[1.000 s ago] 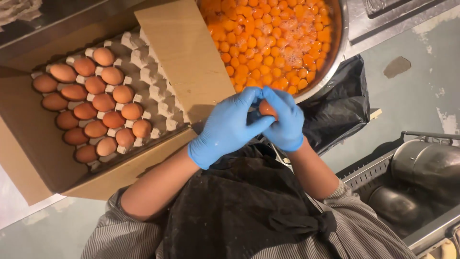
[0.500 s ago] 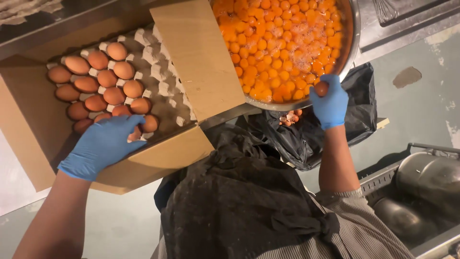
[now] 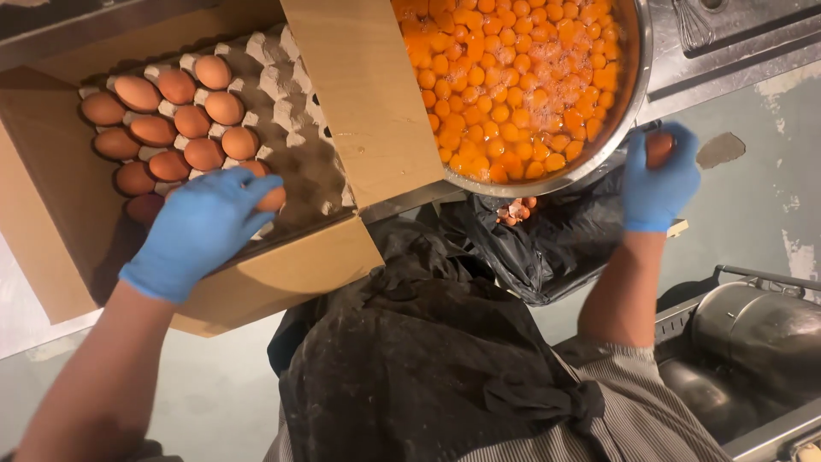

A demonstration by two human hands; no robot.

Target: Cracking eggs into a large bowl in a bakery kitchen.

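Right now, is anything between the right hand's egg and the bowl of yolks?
Nothing visible. The right hand holds a brown egg right beside the metal bowl's rim, with no object between them. The black bag hangs below, and the left hand is away at the egg tray.

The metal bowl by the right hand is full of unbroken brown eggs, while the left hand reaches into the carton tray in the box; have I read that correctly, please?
Not quite. The head view shows the metal bowl full of cracked eggs, orange yolks in liquid, not unbroken brown eggs. The rest stands: the right hand is beside it, and the left hand reaches into the carton tray in the box.
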